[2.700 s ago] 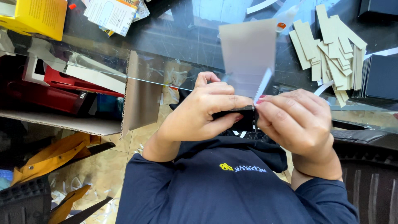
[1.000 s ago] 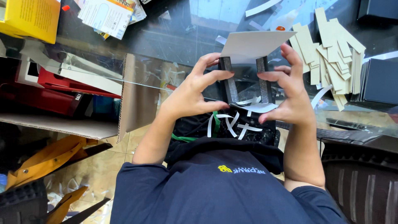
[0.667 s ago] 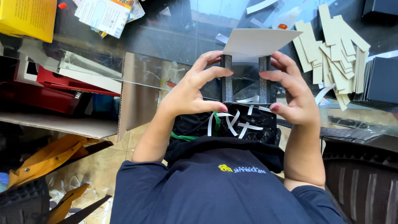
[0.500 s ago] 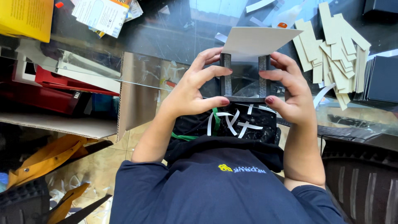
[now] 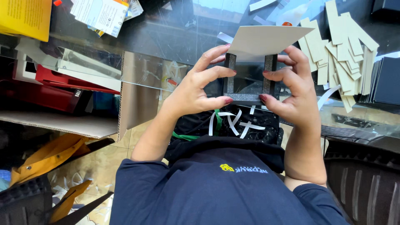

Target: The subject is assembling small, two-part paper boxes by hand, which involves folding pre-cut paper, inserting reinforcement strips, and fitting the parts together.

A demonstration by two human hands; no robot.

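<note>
Fingers (image 5: 216, 73) of the left hand (image 5: 196, 89) and right hand (image 5: 291, 89) pinch a black frame (image 5: 248, 98) from both sides, steadying it under the pale card (image 5: 266, 39). It is held above the glass worktop (image 5: 166, 33), near cardboard strips (image 5: 341, 46).

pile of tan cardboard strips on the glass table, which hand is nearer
Right. The right hand is just beside the pile of tan cardboard strips; the left hand is across the black frame.
</note>
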